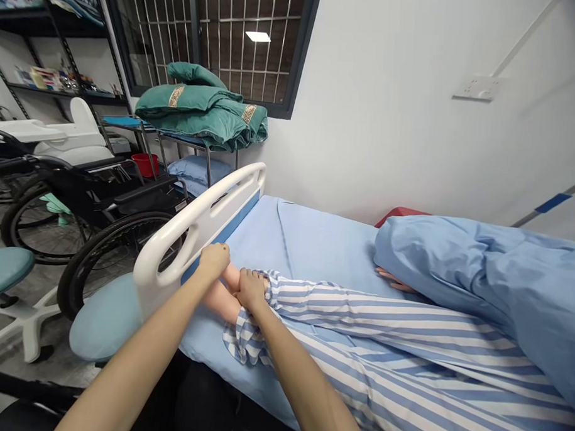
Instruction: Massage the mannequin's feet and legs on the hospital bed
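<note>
Across blue bedding (322, 239), the farther bare foot (232, 276) lies between my left hand (215, 261), closed over its toe end, and my right hand (251, 289), clasping the ankle (267, 284).

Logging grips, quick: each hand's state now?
Left hand: curled near footboard; whether it grips cannot be told.
Right hand: clasped over far lower leg.

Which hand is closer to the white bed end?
Left. The left hand is close beside the white bed end; the right hand is farther, by the striped trousers.
</note>
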Available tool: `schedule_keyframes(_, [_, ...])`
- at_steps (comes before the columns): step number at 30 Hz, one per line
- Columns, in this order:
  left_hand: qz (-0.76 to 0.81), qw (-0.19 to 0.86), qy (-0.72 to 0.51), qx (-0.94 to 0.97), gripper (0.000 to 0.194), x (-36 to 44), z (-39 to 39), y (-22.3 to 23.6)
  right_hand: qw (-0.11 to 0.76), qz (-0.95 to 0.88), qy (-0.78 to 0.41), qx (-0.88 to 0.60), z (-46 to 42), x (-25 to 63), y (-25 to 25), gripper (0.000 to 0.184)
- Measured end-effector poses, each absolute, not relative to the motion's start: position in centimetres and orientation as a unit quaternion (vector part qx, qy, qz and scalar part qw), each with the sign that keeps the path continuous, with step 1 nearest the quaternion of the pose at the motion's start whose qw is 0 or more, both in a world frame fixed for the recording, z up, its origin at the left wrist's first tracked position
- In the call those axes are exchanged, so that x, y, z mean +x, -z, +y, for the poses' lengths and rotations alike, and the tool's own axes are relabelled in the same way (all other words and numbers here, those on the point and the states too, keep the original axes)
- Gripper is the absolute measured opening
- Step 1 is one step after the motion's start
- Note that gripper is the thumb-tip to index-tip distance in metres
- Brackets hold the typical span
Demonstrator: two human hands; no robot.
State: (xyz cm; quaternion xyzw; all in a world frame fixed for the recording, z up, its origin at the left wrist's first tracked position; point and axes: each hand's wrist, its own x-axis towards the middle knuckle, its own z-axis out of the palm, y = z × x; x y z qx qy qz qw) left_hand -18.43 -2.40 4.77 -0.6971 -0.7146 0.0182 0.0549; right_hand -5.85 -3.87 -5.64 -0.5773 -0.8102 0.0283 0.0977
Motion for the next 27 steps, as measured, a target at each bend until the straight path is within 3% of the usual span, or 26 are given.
schedule_keyframes(8, [-0.723, 0.04, -0.089, -0.684, 0.036, -18.0, -1.1, -6.1, 0.103, -0.807, -0.035, -0.58, -4.0, -5.8, 5.6, 0.048])
schedule_keyframes(16, [-0.73, 0.012, -0.164, -0.663, 0.029, -16.1, 1.8, -4.5, 0.113, -0.811, -0.035, -0.573, -3.6, -5.5, 6.0, 0.047])
schedule_keyframes(27, [-0.712, -0.005, -0.065, -0.699, 0.036, -17.2, 1.1, -4.2, 0.096, -0.807, -0.032, -0.581, -3.8, -5.8, 5.5, 0.048])
